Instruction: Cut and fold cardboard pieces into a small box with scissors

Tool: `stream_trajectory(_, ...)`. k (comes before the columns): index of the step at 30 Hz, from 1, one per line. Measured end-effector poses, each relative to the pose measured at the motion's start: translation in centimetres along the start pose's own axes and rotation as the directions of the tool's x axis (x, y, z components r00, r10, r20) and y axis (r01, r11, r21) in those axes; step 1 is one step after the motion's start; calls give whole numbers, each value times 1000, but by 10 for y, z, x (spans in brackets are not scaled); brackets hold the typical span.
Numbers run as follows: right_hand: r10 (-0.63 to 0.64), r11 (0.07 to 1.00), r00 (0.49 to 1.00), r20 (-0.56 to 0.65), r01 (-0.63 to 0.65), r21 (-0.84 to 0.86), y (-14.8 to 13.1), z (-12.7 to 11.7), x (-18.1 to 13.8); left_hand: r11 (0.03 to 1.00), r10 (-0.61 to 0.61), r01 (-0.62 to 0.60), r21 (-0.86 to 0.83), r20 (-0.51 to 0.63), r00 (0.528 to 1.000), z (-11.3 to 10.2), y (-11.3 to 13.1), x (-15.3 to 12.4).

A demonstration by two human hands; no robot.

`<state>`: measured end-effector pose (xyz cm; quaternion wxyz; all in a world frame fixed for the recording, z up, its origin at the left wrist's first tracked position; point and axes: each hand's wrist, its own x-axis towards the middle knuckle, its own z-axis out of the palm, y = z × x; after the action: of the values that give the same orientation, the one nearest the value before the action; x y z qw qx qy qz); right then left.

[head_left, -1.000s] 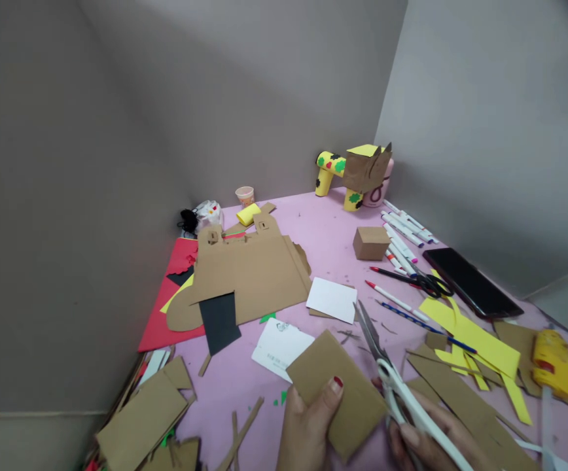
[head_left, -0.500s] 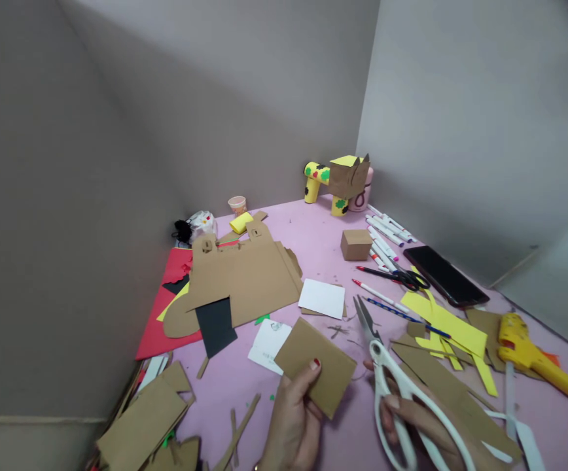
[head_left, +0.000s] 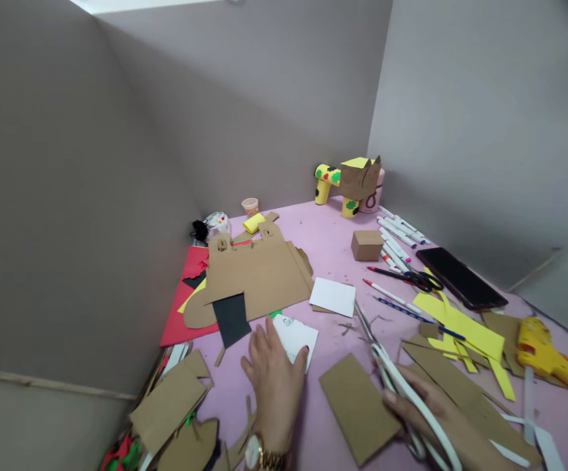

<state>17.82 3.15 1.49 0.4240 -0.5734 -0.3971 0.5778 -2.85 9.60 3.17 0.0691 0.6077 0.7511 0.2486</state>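
My left hand (head_left: 275,376), a gold watch at its wrist, reaches forward with fingers spread beside a white card with faint print (head_left: 298,337). Its thumb overlaps that card's near edge; a firm hold does not show. My right hand (head_left: 419,399) is wrapped round white-handled scissors (head_left: 385,363), whose blades are nearly together and point forward. Just left of the right hand is a brown cardboard rectangle (head_left: 357,409); its right corner meets the fingers, and whether they pinch it I cannot tell. A white rectangle (head_left: 333,296) lies on cardboard beyond the blade tips.
A large cut cardboard sheet (head_left: 259,275) with black paper (head_left: 231,319) lies left. Cardboard offcuts (head_left: 171,402) are heaped front left. Rightward are a small box (head_left: 367,245), markers (head_left: 396,239), black scissors (head_left: 421,280), a phone (head_left: 461,277), yellow strips (head_left: 465,324) and a yellow glue gun (head_left: 536,350).
My left hand has let go of the cardboard rectangle and moved left and forward to the white card. The rectangle is now beside my right hand, and the scissors' blades have come closer together.
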Motion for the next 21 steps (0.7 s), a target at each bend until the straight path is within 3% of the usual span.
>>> stream_trajectory(3, -6, 999, 1000, 12, 6, -41, 6, 1, 1, 995, 2, -10, 99, 81, 997, 1, -3, 3)
stream_trajectory(6, -61, 990, 998, 11, 62, -125, 7, -9, 2, 983, -79, 79, -168, 7, 997, -2, -1, 5)
stream_trajectory(8, -129, 980, 991, 37, 133, -148, 4, -16, 2, 810, -172, 183, -557, 72, 982, -6, 1, 5)
stream_trajectory(10, -179, 967, 984, 16, 179, -181, -6, -19, 2, 519, -165, 308, -797, 260, 951, -9, 5, 4)
stream_trajectory(11, -188, 962, 982, -6, 182, -202, -13, -19, 1, 408, -129, 377, -831, 356, 925, -10, 7, 2)
stream_trajectory(13, -185, 957, 981, -52, 168, -236, -30, -14, 0, 278, -62, 483, -830, 486, 872, -11, 12, -2)
stream_trajectory(16, -177, 974, 984, -10, 174, -146, -48, -2, 0, 133, -42, 558, -819, 558, 829, -10, 18, -9)
stream_trajectory(19, -136, 985, 990, 33, 132, 110, -44, 11, 6, 119, -77, 522, -845, 516, 853, -8, 20, -13)
stream_trajectory(21, -78, 965, 997, 17, 71, 251, -35, 16, 10, 214, -86, 345, -914, 334, 939, -8, 19, -17)
